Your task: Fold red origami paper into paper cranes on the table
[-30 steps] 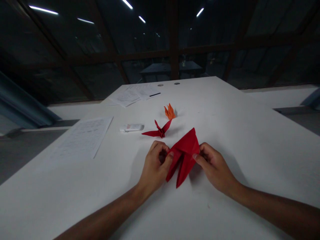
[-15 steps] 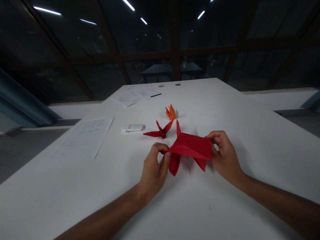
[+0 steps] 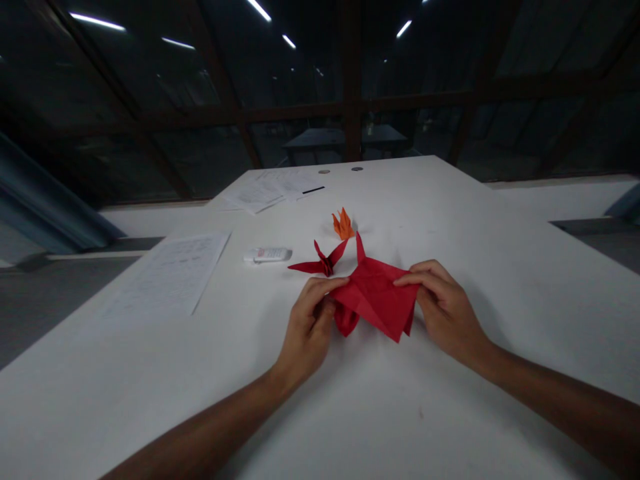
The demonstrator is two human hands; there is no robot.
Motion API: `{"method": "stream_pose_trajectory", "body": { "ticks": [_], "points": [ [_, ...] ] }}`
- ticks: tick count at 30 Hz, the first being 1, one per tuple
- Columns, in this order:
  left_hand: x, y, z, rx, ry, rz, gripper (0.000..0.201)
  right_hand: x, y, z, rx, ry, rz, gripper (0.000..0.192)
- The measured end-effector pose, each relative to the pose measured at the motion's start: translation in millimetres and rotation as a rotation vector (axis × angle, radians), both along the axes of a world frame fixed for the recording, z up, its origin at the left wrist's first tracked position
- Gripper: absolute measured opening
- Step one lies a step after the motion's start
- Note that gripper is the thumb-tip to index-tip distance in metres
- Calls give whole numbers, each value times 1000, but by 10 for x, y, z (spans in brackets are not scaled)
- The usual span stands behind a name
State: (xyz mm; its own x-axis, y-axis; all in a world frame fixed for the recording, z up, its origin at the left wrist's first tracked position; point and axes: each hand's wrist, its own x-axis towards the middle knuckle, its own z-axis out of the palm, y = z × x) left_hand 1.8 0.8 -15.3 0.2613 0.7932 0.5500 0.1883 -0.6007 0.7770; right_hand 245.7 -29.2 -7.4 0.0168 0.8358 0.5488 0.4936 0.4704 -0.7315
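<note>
A partly folded sheet of red origami paper is held between my two hands above the table. My left hand pinches its left corner, index finger on top and thumb toward the underside. On the right side, my right hand grips the paper with its fingers over the top face and the thumb below. One narrow point of the paper sticks up at the back, and flaps hang down at the front. Just beyond the left hand stands a finished red paper crane. Behind it is an orange folded paper piece.
On the white table, a white tube-like item with printing lies left of the red crane. A printed sheet lies at the left, more papers farther back with a dark thin stick. Dark windows stand beyond.
The front edge of the red paper has tipped downward, showing more of its top face. My right fingers have moved inward over the paper; the left index finger now lies on top.
</note>
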Motion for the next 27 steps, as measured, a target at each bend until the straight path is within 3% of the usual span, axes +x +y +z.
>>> {"method": "stream_pose_trajectory", "body": {
  "ticks": [4,7,11,15,20,27],
  "points": [
    [2,19,9,-106,-57,18,31,-20,-25,-27,17,8,-7,31],
    [40,-11,11,-280,-108,2,26,-56,-48,-43,24,36,22,32],
    [103,-47,4,-476,-181,-96,44,-144,-89,-65,-42,154,52,29],
    [100,-35,17,-451,-119,-125,51,-186,-136,-75,-49,131,120,26],
    [51,-11,36,-327,-16,-158,37,-141,-168,-31,14,5,140,27],
    [-7,-10,-21,-539,-190,-295,30,-122,-105,-57,-198,220,110,22]
  ]
}}
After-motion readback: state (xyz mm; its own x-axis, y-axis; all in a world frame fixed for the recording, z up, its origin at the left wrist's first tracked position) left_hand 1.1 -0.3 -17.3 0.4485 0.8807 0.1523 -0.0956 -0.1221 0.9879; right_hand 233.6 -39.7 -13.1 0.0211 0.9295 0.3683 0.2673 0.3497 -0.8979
